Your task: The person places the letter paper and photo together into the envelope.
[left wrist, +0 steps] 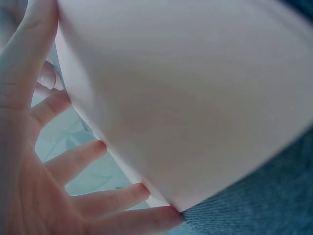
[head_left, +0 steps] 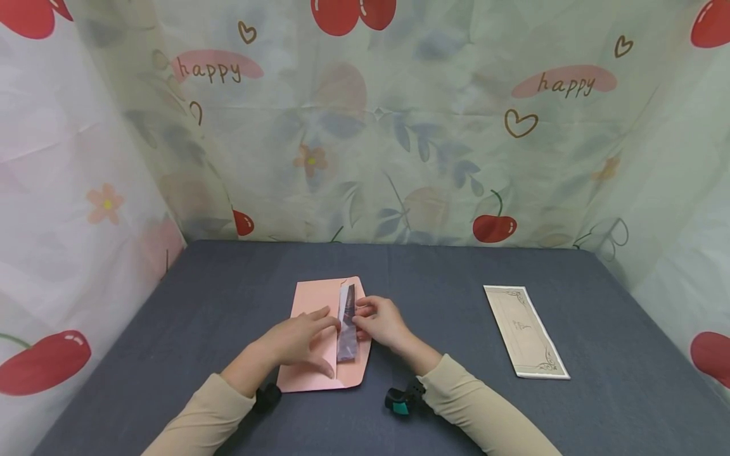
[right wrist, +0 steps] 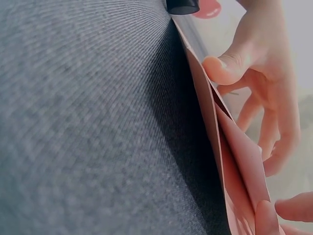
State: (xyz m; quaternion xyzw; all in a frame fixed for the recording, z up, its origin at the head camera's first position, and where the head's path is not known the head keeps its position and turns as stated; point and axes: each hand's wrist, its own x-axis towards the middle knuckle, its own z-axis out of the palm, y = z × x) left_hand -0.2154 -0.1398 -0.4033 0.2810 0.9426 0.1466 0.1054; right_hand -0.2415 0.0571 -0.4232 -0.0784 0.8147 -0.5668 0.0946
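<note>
A pink envelope [head_left: 316,297] lies on the dark cloth, its flap spread to the right. From its mouth sticks a narrow strip of a picture card [head_left: 347,342] printed in grey and purple. My left hand [head_left: 302,342] rests at the mouth edge with fingers spread, their tips touching the envelope [left wrist: 186,107] in the left wrist view. On the card's right side, my right hand [head_left: 383,322] pinches its edge between thumb and fingers. In the right wrist view, the left hand [right wrist: 266,73] has its thumb at the parted mouth. The rest of the card is hidden inside.
A cream card with ornate corners [head_left: 525,329] lies to the right on the dark tablecloth [head_left: 433,278]. Patterned curtains [head_left: 365,171] stand behind and at both sides. A black wrist device [head_left: 402,400] sits under the right wrist.
</note>
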